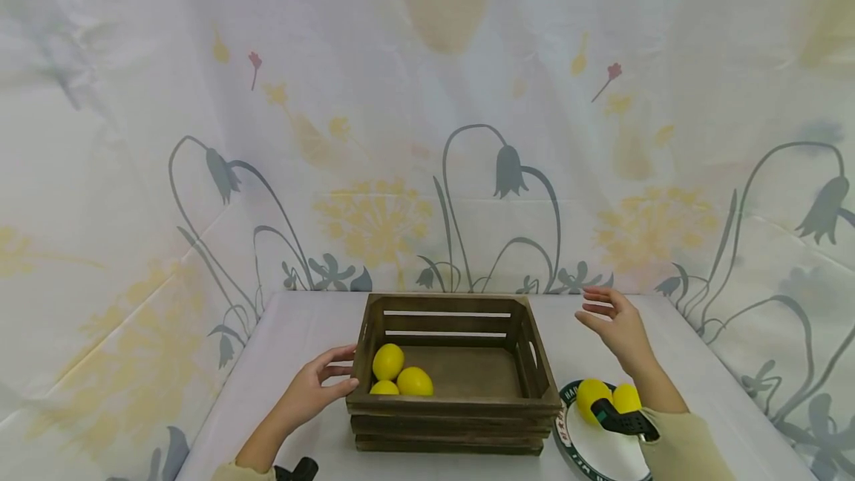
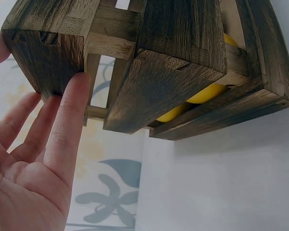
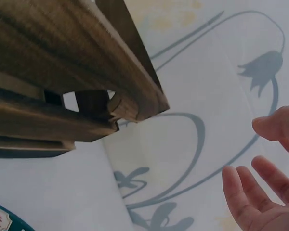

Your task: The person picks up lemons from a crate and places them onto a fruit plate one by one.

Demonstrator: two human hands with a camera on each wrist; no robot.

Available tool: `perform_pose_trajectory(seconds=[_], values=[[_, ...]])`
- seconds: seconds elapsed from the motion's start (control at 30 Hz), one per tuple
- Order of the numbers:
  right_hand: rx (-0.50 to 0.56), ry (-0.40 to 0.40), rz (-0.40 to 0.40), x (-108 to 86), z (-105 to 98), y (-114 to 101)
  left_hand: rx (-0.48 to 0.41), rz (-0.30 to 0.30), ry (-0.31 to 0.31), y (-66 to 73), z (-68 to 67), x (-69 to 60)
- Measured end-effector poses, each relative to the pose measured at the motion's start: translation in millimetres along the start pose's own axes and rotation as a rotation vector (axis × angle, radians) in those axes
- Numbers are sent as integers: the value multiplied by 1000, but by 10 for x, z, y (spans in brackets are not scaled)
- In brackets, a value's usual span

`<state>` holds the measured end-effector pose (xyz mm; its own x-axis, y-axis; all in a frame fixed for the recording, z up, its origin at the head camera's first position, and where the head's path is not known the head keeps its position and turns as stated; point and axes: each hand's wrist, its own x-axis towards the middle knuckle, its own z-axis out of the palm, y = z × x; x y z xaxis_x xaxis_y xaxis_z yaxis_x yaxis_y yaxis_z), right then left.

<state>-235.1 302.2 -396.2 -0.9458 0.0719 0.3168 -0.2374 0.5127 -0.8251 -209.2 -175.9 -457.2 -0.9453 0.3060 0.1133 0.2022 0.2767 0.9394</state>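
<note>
A brown slatted wooden crate [image 1: 454, 410] stands on the table. Three yellow lemons [image 1: 415, 381] lie in its near left corner, and parts of them show between the slats in the left wrist view. Against the crate's left side rests my left hand [image 1: 310, 392], its extended fingers [image 2: 67, 130] touching the wood without wrapping around it. My right hand [image 1: 617, 329] hovers to the right of the crate, fingers loosely spread, with nothing held. Below that forearm, a white plate [image 1: 594, 455] with a dark green patterned rim bears two more lemons [image 1: 592, 401], partly hidden by the wrist camera.
White cloth covers the table [image 1: 307, 325]. Behind and at both sides hangs a pale curtain [image 1: 374, 95] printed with grey and yellow flowers. The plate stands close to the crate's right side. A black wrist camera [image 1: 621, 420] sits on the right forearm.
</note>
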Motion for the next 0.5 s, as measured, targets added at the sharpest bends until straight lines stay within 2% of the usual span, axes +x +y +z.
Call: perform_pose_trajectory(seconds=[0.5], values=[[59,15,-60,161,172,-130,10,-2,1,0,2,0]])
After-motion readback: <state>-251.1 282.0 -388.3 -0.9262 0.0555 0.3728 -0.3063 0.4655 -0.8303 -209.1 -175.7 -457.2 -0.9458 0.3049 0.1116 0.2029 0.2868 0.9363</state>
